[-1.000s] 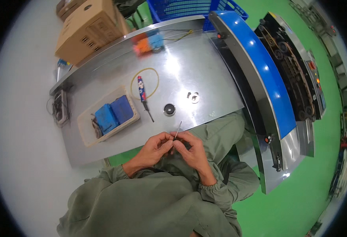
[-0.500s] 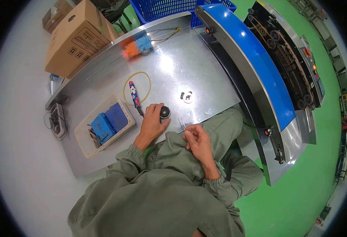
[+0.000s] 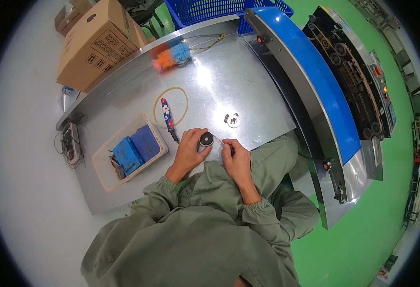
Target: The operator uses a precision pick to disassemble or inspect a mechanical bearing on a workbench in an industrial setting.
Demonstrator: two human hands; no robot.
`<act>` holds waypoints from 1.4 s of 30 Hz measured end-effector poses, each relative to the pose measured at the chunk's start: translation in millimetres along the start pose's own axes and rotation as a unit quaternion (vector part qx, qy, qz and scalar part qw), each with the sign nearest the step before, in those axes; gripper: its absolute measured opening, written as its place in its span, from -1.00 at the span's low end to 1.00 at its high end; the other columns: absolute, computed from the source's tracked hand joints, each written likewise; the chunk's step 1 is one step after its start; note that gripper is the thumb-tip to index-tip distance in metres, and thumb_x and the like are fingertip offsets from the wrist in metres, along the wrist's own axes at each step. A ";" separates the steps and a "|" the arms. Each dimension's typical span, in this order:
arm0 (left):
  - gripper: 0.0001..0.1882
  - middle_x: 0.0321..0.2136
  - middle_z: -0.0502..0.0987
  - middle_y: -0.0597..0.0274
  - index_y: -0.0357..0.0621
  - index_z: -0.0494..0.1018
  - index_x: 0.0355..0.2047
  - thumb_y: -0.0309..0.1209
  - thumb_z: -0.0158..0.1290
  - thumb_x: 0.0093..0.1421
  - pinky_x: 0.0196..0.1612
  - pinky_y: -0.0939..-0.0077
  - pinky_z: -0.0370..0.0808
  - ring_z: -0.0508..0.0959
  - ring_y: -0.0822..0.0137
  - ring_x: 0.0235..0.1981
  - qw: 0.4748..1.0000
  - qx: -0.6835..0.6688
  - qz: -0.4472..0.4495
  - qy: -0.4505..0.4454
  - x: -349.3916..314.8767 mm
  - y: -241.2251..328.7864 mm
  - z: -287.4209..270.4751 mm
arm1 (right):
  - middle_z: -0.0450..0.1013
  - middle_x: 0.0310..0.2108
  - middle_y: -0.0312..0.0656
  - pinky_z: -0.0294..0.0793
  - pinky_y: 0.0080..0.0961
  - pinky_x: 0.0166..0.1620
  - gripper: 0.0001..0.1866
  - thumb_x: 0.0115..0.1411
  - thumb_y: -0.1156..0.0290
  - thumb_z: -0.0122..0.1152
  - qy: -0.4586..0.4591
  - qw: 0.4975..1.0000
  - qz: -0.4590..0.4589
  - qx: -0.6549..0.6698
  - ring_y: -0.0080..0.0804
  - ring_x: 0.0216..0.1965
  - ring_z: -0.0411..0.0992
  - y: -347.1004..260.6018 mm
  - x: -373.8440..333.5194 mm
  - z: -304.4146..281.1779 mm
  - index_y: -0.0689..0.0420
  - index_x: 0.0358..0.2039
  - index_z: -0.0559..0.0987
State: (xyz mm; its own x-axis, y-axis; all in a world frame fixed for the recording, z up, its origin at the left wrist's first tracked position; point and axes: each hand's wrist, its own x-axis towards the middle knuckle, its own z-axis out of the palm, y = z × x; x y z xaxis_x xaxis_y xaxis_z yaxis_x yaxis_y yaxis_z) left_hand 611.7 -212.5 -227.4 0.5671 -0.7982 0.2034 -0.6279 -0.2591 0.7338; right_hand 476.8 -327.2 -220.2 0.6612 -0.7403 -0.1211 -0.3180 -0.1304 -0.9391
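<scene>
My left hand (image 3: 188,152) lies on the metal table with thumb and fingers curled round a small round part (image 3: 206,139), which has a black top and a silvery side. Pinched in my right hand (image 3: 237,159) is a thin shiny tool (image 3: 217,139); its tip meets or nearly meets the round part's right edge, and its exact kind is too small to tell. Beyond my right hand lie a silvery disc (image 3: 234,120) and a small dark piece beside it. A tool with a flower-patterned red and blue handle (image 3: 167,114) rests just past my left hand.
A white plastic bin (image 3: 105,181) with blue boxes stands left. Past the handle loops a yellow cord (image 3: 187,106). An orange and blue duster (image 3: 171,56), a cardboard box (image 3: 97,50) and a blue basket (image 3: 205,13) are farther back. A blue-covered machine (image 3: 310,81) borders the right.
My right hand has moved left and away from me, bringing the thin tool to the round part. My left hand stays round that part. The whole view has shifted slightly.
</scene>
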 end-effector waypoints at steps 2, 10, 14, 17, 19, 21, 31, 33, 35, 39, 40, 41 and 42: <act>-0.47 -0.07 0.45 0.04 -0.22 0.43 -0.01 -0.42 0.26 -0.03 0.01 0.27 0.41 0.42 0.04 -0.06 1.000 0.003 0.001 -0.002 0.9 0.4 -0.7 | 0.52 -0.50 0.03 0.46 -0.42 -0.37 -0.79 0.25 0.43 0.07 -0.001 1.000 0.000 -0.004 -0.29 -0.52 0.50 -1.4 0.1 -0.7 0.29 -0.21 0.56; -0.50 -0.08 0.45 0.04 -0.23 0.45 -0.04 -0.39 0.27 -0.02 0.00 0.27 0.41 0.42 0.05 -0.06 1.000 0.009 0.005 -0.002 0.5 -0.7 -0.7 | 0.51 -0.52 0.02 0.44 -0.40 -0.39 -0.79 0.24 0.43 0.09 0.005 0.999 -0.040 -0.030 -0.27 -0.54 0.47 -3.9 -0.2 1.3 0.27 -0.22 0.59; -0.60 -0.11 0.47 0.04 -0.21 0.47 -0.06 -0.44 0.19 0.06 -0.01 0.27 0.41 0.45 0.04 -0.07 1.000 -0.006 0.004 0.003 2.7 1.6 -3.5 | 0.50 -0.55 -0.01 0.42 -0.41 -0.42 -0.79 0.24 0.43 0.09 -0.021 1.000 0.002 -0.004 -0.30 -0.57 0.44 -1.2 1.7 -1.6 0.27 -0.22 0.59; -0.71 -0.13 0.49 0.05 -0.19 0.49 -0.10 -0.50 0.10 0.13 -0.05 0.28 0.43 0.47 0.05 -0.09 1.000 -0.011 -0.005 -0.007 7.1 1.0 -7.0 | 0.48 -0.59 -0.07 0.39 -0.45 -0.46 -0.79 0.25 0.42 0.08 -0.024 1.000 -0.002 0.020 -0.40 -0.60 0.42 0.8 1.1 -1.8 0.27 -0.22 0.59; -0.74 -0.14 0.49 0.06 -0.17 0.51 -0.12 -0.54 0.05 0.16 -0.07 0.29 0.44 0.49 0.06 -0.11 1.000 -0.007 -0.004 -0.018 11.1 0.0 -9.7 | 0.46 -0.61 -0.14 0.38 -0.49 -0.48 -0.79 0.26 0.42 0.06 -0.041 0.997 -0.003 0.062 -0.50 -0.60 0.40 2.1 0.8 -2.7 0.27 -0.22 0.59; -0.77 -0.18 0.51 0.09 -0.15 0.51 -0.15 -0.56 0.00 0.19 -0.13 0.31 0.46 0.51 0.06 -0.17 0.999 0.034 0.015 -0.025 15.2 -1.5 -12.2 | 0.45 -0.61 -0.17 0.38 -0.51 -0.48 -0.79 0.27 0.43 0.04 -0.042 0.997 0.001 0.069 -0.52 -0.59 0.40 4.5 0.7 -3.4 0.26 -0.20 0.58; -0.67 -0.26 0.48 0.02 -0.31 0.43 -0.07 -0.47 0.07 0.14 -0.18 0.36 0.44 0.50 0.16 -0.23 0.963 -0.116 -0.206 0.130 43.1 -18.2 -5.9 | 0.47 -0.48 -0.23 0.40 -0.60 -0.43 -0.79 0.29 0.45 0.03 -0.009 0.991 0.012 0.132 -0.60 -0.52 0.40 13.0 -3.2 -9.6 0.23 -0.11 0.51; -0.43 -0.12 0.41 0.01 -0.29 0.33 0.09 -0.39 0.18 0.06 -0.21 0.38 0.50 0.48 0.20 -0.15 0.982 0.051 -0.132 0.124 34.4 -25.8 -3.2 | 0.47 -0.45 -0.24 0.40 -0.63 -0.41 -0.78 0.27 0.46 0.05 -0.005 0.991 -0.001 0.134 -0.62 -0.48 0.41 14.5 -5.4 -7.8 0.23 -0.10 0.50; -0.34 -0.06 0.37 -0.02 -0.28 0.29 0.13 -0.37 0.22 0.01 -0.11 0.33 0.46 0.44 0.13 -0.09 0.993 0.073 -0.086 0.032 23.1 -21.8 -10.0 | 0.48 -0.43 -0.25 0.41 -0.65 -0.38 -0.78 0.26 0.48 0.07 0.003 0.990 -0.010 0.137 -0.63 -0.44 0.41 16.0 -7.1 -8.4 0.24 -0.09 0.50; -0.19 -0.04 0.33 -0.06 -0.24 0.24 0.17 -0.33 0.29 -0.12 0.06 0.19 0.34 0.35 -0.03 -0.02 0.993 0.091 -0.006 -0.076 5.0 13.7 -14.8 | 0.48 -0.36 -0.27 0.41 -0.67 -0.34 -0.77 0.29 0.46 0.10 0.003 0.965 0.025 0.260 -0.65 -0.40 0.40 14.6 -7.6 -13.4 0.23 -0.07 0.50; -0.23 -0.06 0.35 -0.03 -0.23 0.30 0.12 -0.33 0.33 -0.12 0.05 0.21 0.35 0.36 -0.02 -0.03 0.993 0.098 -0.009 -0.066 3.5 18.6 -12.5 | 0.48 -0.35 -0.27 0.41 -0.67 -0.33 -0.78 0.30 0.44 0.10 0.003 0.957 0.051 0.287 -0.64 -0.41 0.39 13.8 -7.3 -15.5 0.22 -0.07 0.50; -0.23 -0.06 0.35 -0.03 -0.23 0.30 0.12 -0.33 0.33 -0.12 0.05 0.21 0.35 0.36 -0.02 -0.03 0.993 0.098 -0.008 -0.066 3.7 16.8 -10.7 | 0.48 -0.35 -0.27 0.41 -0.67 -0.33 -0.78 0.30 0.44 0.10 0.004 0.956 0.050 0.288 -0.64 -0.41 0.39 13.4 -6.7 -16.0 0.22 -0.07 0.50; -0.28 -0.07 0.37 -0.01 -0.24 0.32 0.08 -0.34 0.32 -0.11 0.05 0.22 0.35 0.36 -0.01 -0.04 0.992 0.098 -0.027 -0.069 4.2 11.9 -7.6 | 0.47 -0.35 -0.26 0.41 -0.67 -0.32 -0.79 0.31 0.43 0.09 0.018 0.949 0.050 0.310 -0.63 -0.41 0.39 12.9 -5.9 -16.0 0.22 -0.08 0.50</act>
State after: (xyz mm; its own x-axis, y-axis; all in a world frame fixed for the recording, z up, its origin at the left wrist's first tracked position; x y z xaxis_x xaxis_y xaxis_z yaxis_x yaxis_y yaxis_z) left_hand 610.7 -214.8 -212.9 0.5331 -0.8434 0.0665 -0.6976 -0.3937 0.5987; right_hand 457.9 -335.1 -226.5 0.6219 -0.7517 -0.2195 0.0908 0.3476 -0.9332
